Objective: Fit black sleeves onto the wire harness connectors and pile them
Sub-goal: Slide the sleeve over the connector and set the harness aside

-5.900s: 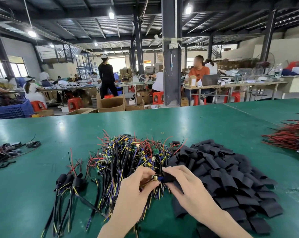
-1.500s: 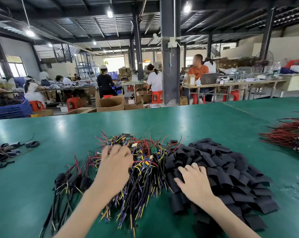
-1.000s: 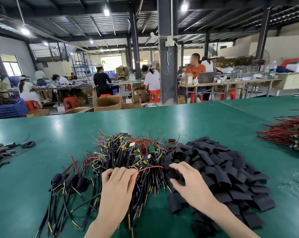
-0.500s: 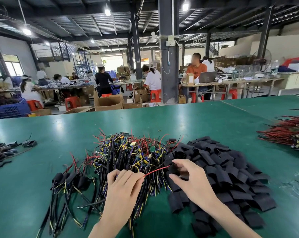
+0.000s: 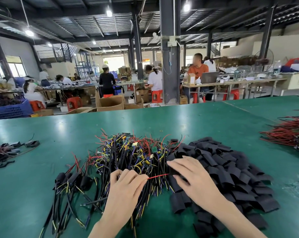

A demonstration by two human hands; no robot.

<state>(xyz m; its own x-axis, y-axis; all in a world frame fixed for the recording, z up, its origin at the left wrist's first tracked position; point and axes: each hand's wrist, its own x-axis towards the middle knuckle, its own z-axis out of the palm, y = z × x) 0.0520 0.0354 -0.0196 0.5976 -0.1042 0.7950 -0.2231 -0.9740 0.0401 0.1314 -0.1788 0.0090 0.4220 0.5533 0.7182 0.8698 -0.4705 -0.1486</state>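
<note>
Green matting covers the broad worktable (image 5: 205,124) in a busy workshop; on it the left hand (image 5: 123,193) curls its fingertips (image 5: 140,182) round a thin red wire (image 5: 158,176) that runs across to the right hand (image 5: 196,179); that hand's forefinger and thumb pinch a flat black sleeve (image 5: 174,171), the thumb blurred; the left hand lies over the tangled heap of multicoloured wire harnesses (image 5: 133,155); the loose pile of black sleeves (image 5: 231,172) spreads just right of it; a few sleeved harnesses (image 5: 73,179) lie left; a red wire bundle (image 5: 289,134) sits well apart, far right.
</note>
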